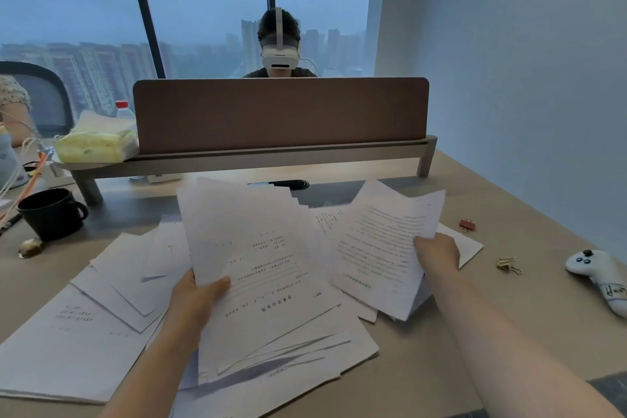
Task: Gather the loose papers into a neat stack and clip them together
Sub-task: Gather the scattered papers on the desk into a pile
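My left hand (196, 299) grips the left edge of a thick, fanned bundle of printed sheets (258, 275), lifted over the desk middle. To its right, my right hand (437, 254) pinches a single printed page (383, 241) by its right edge, raised and tilted. More loose papers (84, 326) lie spread flat across the left and centre of the desk. A red binder clip (467, 225) rests on the desk at the right, and a gold binder clip (508, 265) lies nearer, both apart from my hands.
A black mug (51, 212) stands at the left. A white game controller (600, 276) lies at the far right edge. A brown divider screen (281, 112) on a riser closes the back; a person wearing a headset sits behind it. A tissue pack (96, 144) sits on the riser.
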### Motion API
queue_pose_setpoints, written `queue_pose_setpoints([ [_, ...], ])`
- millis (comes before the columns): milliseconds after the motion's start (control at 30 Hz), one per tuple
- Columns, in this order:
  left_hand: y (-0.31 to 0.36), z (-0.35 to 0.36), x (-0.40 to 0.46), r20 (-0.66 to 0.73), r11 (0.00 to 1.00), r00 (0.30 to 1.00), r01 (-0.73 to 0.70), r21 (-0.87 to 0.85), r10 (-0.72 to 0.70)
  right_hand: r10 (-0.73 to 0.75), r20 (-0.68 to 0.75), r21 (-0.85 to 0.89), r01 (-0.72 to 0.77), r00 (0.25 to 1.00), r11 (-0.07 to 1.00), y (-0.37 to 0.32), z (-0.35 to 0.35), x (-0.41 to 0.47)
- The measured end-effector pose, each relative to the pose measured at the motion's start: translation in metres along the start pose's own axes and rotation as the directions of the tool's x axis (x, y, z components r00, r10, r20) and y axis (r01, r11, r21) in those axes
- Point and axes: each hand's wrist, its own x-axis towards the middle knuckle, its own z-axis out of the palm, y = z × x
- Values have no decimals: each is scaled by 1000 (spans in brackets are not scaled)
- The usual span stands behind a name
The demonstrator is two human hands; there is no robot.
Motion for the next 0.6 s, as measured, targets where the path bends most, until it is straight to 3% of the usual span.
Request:
queue_pose_setpoints([
  [267, 0, 17, 14, 38, 1000, 999, 7, -30, -6, 86, 98, -79, -78, 991, 994, -1, 7, 16],
  [433, -1, 24, 21, 41, 999, 999, 19, -30, -18, -15, 0, -408, 14, 1000, 913, -3, -1, 33],
  [600, -1, 31, 27, 42, 1000, 999, 10, -28, -9, -20, -6, -586, 13, 1000, 810, -6, 4, 57],
])
